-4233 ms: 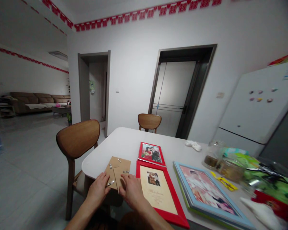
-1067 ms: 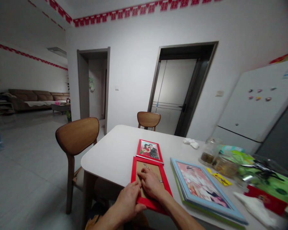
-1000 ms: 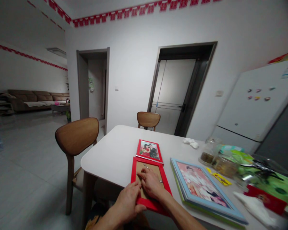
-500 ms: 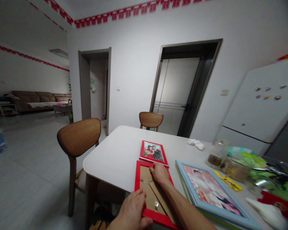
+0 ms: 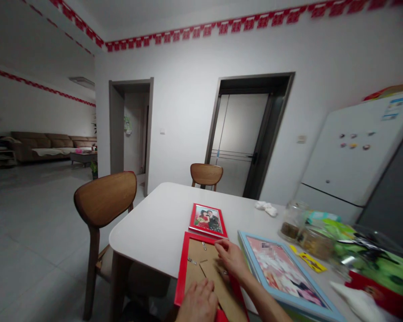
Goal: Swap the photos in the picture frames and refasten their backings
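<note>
A red picture frame lies face down at the table's near edge, its brown backing board and small metal clips showing. My left hand rests on the lower part of the board, fingers stretched out flat. At the frame's upper right is my right hand, fingers loosely bent and apart, close to the red edge; I cannot tell whether the fingertips touch it. Just beyond lies a second red frame, face up with a photo of two people. Right of my hands sits a larger light-blue frame with a pink picture.
Crumpled white tissue, a glass jar, a clear container, yellow packets and green bags occupy the table's right side. Wooden chairs stand at the left and far sides. A white fridge is at the right.
My left hand has gone from gripping the frame's lower left edge to lying on the backing board. My right hand has shifted to the right edge. The head view has tilted up slightly.
</note>
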A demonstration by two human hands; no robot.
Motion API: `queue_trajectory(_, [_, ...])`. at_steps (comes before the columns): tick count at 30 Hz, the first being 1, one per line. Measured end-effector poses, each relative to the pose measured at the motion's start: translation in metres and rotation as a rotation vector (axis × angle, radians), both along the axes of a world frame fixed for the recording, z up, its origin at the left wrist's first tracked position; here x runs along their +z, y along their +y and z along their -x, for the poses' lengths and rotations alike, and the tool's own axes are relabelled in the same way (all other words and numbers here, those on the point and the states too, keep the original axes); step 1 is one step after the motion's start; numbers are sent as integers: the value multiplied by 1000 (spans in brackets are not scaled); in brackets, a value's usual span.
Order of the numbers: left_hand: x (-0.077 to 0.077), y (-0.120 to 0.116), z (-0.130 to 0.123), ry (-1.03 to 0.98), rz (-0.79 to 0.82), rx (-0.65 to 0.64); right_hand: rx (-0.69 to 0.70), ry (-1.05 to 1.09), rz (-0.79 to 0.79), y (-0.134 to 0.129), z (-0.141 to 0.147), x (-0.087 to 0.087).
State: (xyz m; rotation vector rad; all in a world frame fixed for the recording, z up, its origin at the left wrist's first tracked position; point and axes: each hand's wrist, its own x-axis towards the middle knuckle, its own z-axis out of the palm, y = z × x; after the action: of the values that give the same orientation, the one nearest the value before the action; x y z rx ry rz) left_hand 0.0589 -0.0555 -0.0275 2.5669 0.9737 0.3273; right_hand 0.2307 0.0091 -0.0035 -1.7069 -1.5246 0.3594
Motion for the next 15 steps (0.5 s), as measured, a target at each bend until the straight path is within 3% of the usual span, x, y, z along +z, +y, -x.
queue_trajectory(3, [9, 0, 10, -66, 15, 28, -62, 296, -61, -25, -13, 3])
queue_trajectory(6, [37, -2, 17, -383, 43, 122, -143, 713, -65, -47, -9, 1])
queue_trajectory(10, [75, -5, -4, -1050, 293, 243, 107, 1123, 251, -69, 34, -6])
queue_trajectory(13, [88, -4, -26, -1332, 474, 245, 164, 1276, 39, -78, 48, 0])
queue_trajectory(15, [90, -1, -37, -1426, 518, 206, 96, 1244, -97, -83, 28, 11])
